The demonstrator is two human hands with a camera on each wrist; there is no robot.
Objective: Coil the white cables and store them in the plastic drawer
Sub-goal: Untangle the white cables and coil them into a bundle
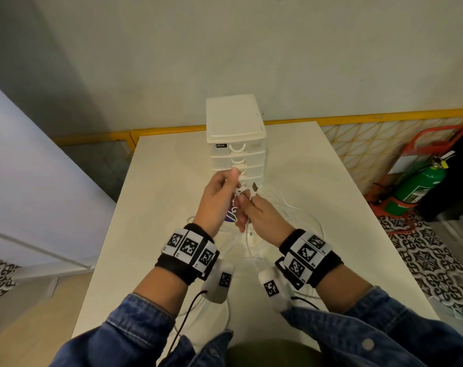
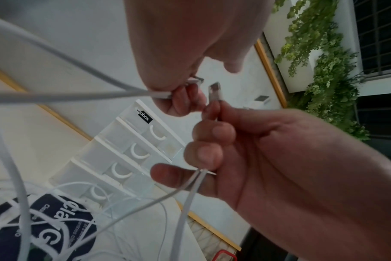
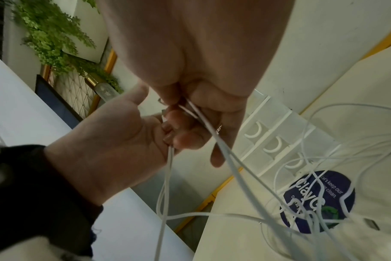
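Two denim sleeves (image 1: 135,335) fill the bottom of the head view, each wrist wrapped in a black band with square-patterned tags (image 1: 189,246). Above the white table (image 1: 151,234) the two hands meet, just in front of the plastic drawer unit (image 1: 235,136). The left hand (image 1: 216,200) pinches a white cable (image 2: 63,96) near one plug between thumb and fingertips. The right hand (image 1: 267,217) has its fingers curled round two strands of the cable, and one metal-tipped USB plug (image 1: 254,187) stands up out of its grip. From both hands the cable hangs down to a loose tangle of white loops (image 3: 346,141) lying on the table over one round dark-blue sticker (image 3: 319,201); how many separate cables make up the tangle cannot be told. The drawer unit stands upright at the far end of the table, four curved handles (image 2: 137,151) showing, all drawers closed. One green fire extinguisher (image 1: 418,186) stands on the floor to the right.
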